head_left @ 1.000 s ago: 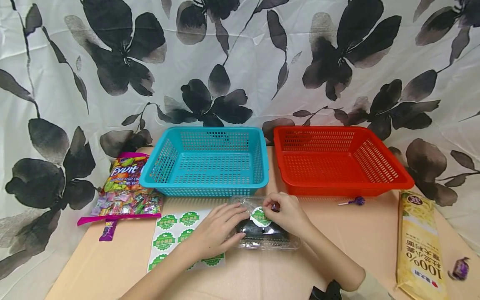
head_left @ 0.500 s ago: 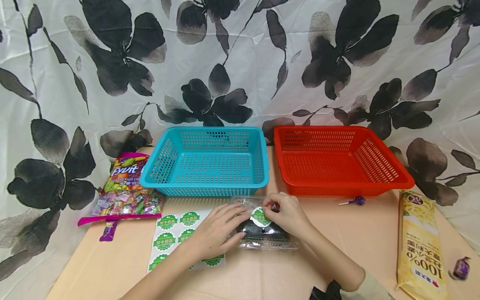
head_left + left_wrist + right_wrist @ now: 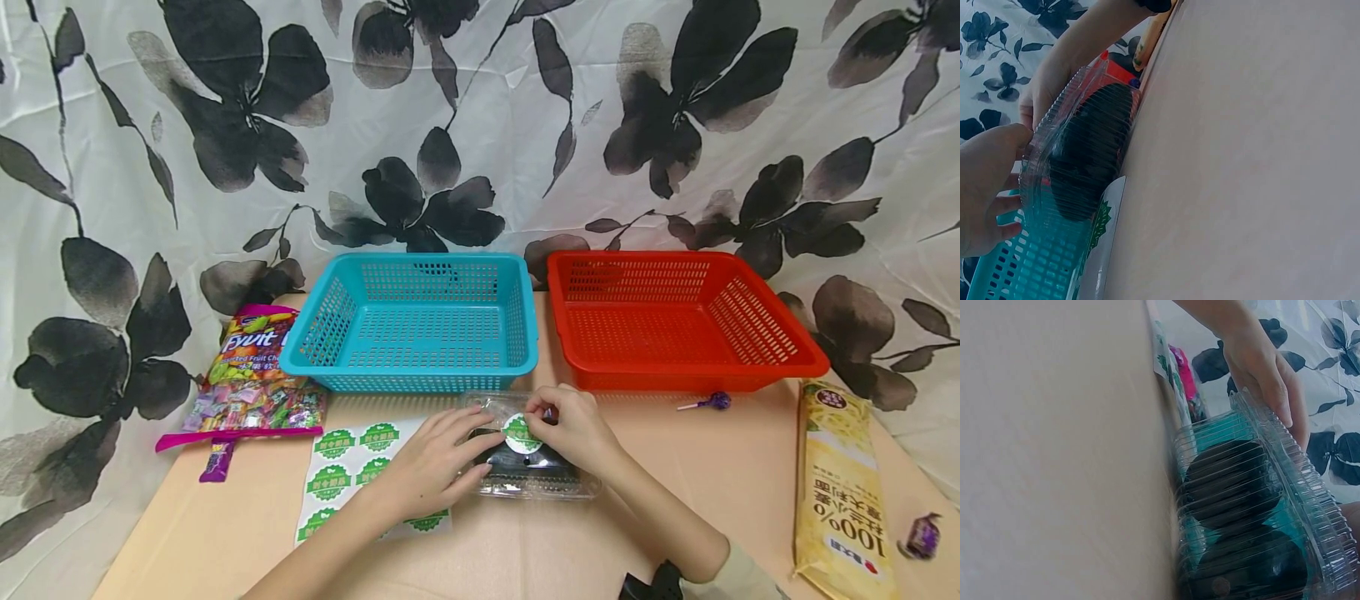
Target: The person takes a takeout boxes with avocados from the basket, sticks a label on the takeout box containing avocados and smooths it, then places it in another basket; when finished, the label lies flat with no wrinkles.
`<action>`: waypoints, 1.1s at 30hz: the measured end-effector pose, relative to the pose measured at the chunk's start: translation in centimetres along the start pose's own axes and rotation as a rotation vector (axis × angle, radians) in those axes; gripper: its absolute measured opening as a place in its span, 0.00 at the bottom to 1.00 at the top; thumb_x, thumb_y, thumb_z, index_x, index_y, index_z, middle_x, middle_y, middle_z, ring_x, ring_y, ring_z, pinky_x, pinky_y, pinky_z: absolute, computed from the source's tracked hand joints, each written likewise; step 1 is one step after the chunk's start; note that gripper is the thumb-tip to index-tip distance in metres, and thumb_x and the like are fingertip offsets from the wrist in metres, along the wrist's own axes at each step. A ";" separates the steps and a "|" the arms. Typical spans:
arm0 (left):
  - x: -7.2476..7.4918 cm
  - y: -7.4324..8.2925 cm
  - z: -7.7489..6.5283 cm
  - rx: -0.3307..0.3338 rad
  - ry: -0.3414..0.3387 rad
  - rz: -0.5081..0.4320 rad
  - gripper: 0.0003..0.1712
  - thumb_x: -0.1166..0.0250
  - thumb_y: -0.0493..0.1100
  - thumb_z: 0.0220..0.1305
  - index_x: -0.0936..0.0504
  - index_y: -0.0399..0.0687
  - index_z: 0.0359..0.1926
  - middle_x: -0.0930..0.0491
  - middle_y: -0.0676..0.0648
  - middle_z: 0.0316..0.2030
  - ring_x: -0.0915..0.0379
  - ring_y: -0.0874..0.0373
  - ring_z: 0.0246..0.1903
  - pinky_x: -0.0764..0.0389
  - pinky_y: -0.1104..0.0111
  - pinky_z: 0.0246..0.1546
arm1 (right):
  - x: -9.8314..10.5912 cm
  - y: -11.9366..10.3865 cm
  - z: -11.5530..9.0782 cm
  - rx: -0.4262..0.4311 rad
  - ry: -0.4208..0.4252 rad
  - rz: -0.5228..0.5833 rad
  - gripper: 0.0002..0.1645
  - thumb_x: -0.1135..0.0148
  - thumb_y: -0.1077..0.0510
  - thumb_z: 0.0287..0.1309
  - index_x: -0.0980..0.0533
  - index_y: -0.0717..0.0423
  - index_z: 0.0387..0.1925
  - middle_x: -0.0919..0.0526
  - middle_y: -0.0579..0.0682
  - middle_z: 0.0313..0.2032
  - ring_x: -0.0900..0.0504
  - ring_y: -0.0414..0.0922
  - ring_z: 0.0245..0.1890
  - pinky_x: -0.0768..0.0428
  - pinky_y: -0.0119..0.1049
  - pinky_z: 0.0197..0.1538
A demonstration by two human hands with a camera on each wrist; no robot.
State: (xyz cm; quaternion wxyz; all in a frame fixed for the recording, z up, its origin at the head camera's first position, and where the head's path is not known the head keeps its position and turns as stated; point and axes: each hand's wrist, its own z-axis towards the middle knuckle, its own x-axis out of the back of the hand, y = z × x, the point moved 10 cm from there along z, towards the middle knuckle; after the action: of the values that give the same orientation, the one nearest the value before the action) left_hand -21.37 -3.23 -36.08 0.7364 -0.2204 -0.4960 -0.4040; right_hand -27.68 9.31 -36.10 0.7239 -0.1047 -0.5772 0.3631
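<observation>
A clear plastic clamshell box [image 3: 536,489] lies on the table between the hands. Large rounded dark items [image 3: 1235,481] fill it; their kind is unclear through the ribbed plastic. On its lid is a round green-and-white sticker [image 3: 517,435]. The left hand [image 3: 435,462] rests on the box's left side, its fingers extended over the lid. Bent fingers of the right hand [image 3: 576,427] pinch the sticker's right edge; the fingertips are partly hidden. Under the left forearm lies a white sheet of matching stickers [image 3: 327,483].
A blue basket [image 3: 408,375] and a red basket [image 3: 690,379] stand behind the box. At left are a candy bag [image 3: 255,375] and a small purple packet [image 3: 217,461]. A lollipop [image 3: 717,402], a yellow noodle packet [image 3: 840,492] and a purple wrapped candy [image 3: 921,537] lie at right.
The left index finger has shifted slightly across the lid, closer to the sticker. The right hand, box and sticker look nearly still.
</observation>
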 end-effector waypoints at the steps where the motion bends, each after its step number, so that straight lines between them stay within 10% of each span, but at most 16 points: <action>1: 0.0 0.0 0.0 -0.002 0.001 -0.002 0.22 0.50 0.53 0.62 0.28 0.53 0.56 0.32 0.48 0.57 0.42 0.51 0.60 0.41 0.58 0.60 | 0.0 0.0 0.0 0.000 -0.001 0.000 0.06 0.37 0.59 0.43 0.24 0.43 0.20 0.31 0.36 0.17 0.35 0.37 0.21 0.35 0.27 0.22; 33: 0.0 0.0 0.0 0.001 -0.008 0.012 0.21 0.51 0.52 0.62 0.28 0.54 0.55 0.33 0.50 0.58 0.43 0.53 0.61 0.40 0.59 0.60 | 0.0 -1.2 -0.2 0.122 0.034 -0.093 0.04 0.37 0.59 0.41 0.22 0.46 0.22 0.29 0.34 0.19 0.34 0.35 0.24 0.33 0.25 0.25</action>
State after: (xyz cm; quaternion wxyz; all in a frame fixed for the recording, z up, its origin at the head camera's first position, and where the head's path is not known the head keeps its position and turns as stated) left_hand -21.35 -3.23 -36.14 0.7370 -0.2243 -0.4977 -0.3986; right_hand -27.01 8.52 -35.55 0.7547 -0.0397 -0.5459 0.3617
